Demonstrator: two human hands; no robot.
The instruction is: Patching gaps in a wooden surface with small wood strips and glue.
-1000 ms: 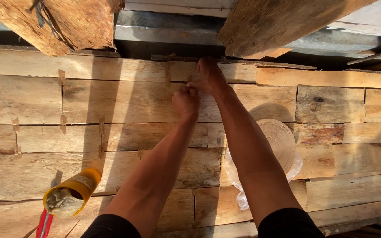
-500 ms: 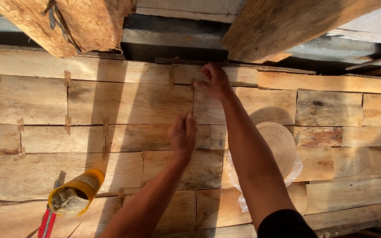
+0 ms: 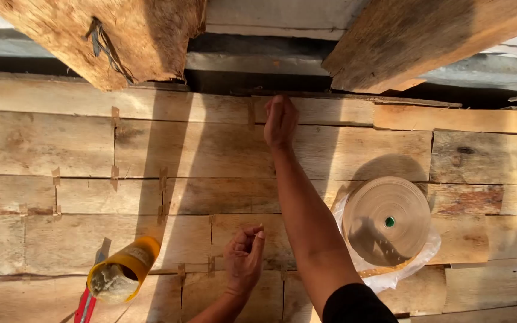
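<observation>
Pinching a strip of paper tape (image 3: 251, 112) against the far veneer sheets (image 3: 198, 149), the right hand (image 3: 280, 119) is pressing it over a seam. Left hand (image 3: 245, 257) is hovering near, fingers loosely curled, empty. Tape roll (image 3: 386, 221) is lying right. Step: joining sheets; next calls for rubbing the strip flat.

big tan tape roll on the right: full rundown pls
The large flat roll of tan paper tape lies on its side on the pale wooden sheets, round face up. It is tightly wound in fine concentric layers, with a small green core at its centre. It rests on a crumpled clear plastic wrapper that sticks out around its lower edge. A shadow falls across its lower left part. Neither hand touches it; the right forearm passes just to its left.
</observation>
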